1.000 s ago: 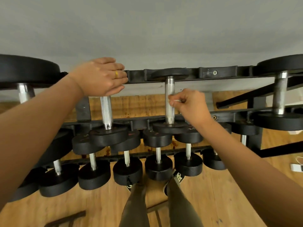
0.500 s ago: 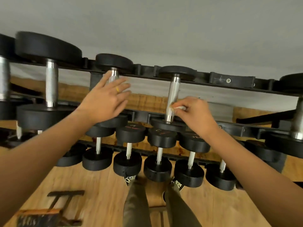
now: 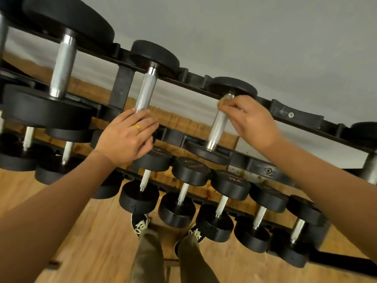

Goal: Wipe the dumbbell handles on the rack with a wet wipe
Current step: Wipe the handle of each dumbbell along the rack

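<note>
A black three-tier rack (image 3: 295, 115) holds rows of black dumbbells with chrome handles. My right hand (image 3: 253, 123) pinches a small, mostly hidden wet wipe (image 3: 224, 102) against the far end of one top-tier handle (image 3: 217, 127), just below its far head. My left hand (image 3: 126, 137) rests with fairly straight fingers on the near end of the neighbouring dumbbell, covering the bottom of its handle (image 3: 145, 90) and its near head. It wears a gold ring.
A larger dumbbell (image 3: 61, 70) sits to the left on the top tier. Smaller dumbbells (image 3: 183, 193) fill the two lower tiers. My shoes (image 3: 140, 223) stand on the wooden floor under the rack. A grey wall rises behind it.
My right hand slid with the wipe from the lower part of the handle to its far end. My left hand came down from the far head to the near end. The view tilted.
</note>
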A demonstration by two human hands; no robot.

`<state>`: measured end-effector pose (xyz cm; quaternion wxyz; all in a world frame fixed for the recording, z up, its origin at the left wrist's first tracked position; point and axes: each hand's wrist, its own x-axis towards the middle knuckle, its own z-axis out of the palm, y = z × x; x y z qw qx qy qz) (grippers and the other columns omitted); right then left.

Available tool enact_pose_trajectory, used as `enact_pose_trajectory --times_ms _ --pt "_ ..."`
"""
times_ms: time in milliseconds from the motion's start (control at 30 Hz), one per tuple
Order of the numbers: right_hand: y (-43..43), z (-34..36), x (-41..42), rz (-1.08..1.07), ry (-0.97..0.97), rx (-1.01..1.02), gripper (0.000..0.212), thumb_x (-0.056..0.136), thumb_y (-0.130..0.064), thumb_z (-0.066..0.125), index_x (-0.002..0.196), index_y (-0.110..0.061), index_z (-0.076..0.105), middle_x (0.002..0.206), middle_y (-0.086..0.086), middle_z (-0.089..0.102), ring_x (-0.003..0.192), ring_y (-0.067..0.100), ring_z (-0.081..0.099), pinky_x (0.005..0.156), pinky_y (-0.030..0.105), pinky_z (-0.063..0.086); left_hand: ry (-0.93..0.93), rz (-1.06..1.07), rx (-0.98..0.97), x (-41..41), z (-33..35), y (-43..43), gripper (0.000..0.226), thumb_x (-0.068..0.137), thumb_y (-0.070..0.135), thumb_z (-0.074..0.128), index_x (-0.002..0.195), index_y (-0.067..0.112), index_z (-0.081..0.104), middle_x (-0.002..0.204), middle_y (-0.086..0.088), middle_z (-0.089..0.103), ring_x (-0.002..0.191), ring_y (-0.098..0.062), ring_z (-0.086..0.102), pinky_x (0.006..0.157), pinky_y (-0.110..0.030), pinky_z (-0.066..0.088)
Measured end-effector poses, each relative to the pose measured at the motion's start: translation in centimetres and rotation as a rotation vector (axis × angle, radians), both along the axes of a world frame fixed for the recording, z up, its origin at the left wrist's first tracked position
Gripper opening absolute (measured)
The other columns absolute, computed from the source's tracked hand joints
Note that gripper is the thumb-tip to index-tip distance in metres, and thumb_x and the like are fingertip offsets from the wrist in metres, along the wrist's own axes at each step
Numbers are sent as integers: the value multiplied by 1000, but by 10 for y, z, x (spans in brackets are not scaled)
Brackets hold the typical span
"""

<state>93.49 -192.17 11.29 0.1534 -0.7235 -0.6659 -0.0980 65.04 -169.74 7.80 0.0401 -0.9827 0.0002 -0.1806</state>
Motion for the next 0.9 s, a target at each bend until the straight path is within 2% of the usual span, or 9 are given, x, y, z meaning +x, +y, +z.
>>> enact_pose_trajectory --times_ms 200,400,567,700,767,833,900 --pt "6 2 17 230 -147 -87 35 89 9 68 123 3 67 127 18 67 126 35 59 105 46 50 -94 18 -16 3 -6 -2 31 96 21 55 112 7 76 119 -12 74 117 -35 67 104 -49 47" --pt "3 18 37 391 -154 -228 45 90 10 64 133 -4 63 135 14 63 129 33 57 106 44 49 -129 32 -20 4 -10 -3 30 96 21 55 110 8 78 117 -10 75 116 -34 68 104 -49 48" --pt "5 25 35 386 -191 -274 49 84 11 65 132 -2 64 135 15 63 126 32 60 109 41 42 -147 42 -21 3 -13 -2 29 96 21 55 109 9 78 118 -9 75 116 -33 68 104 -48 48" --pt "4 23 22 336 -167 -280 51 80 10 73 129 -2 66 132 16 65 125 32 60 110 44 42 -156 36 -28 5 -14 -2 30 96 20 54 109 9 78 117 -10 75 114 -33 69 104 -48 48" --pt "-4 17 4 452 -171 -321 42 84 3 67 126 -3 68 131 15 65 127 32 60 113 46 37 -162 37 -30 5 -15 -1 30 96 20 53 109 9 78 116 -10 75 113 -33 69 104 -48 48" --pt "-13 11 -15 583 -199 -378 39 90 -2 53 127 -4 67 132 15 65 128 30 59 114 46 31 -167 39 -31 5 -15 -1 30 96 19 54 109 9 78 115 -10 76 113 -33 70 104 -48 48" --pt "-13 12 -12 641 -226 -409 44 87 0 57 130 -4 65 135 14 63 129 28 58 115 46 30 -175 42 -31 5 -15 -2 29 96 19 55 109 9 78 115 -10 76 113 -32 70 104 -48 48"
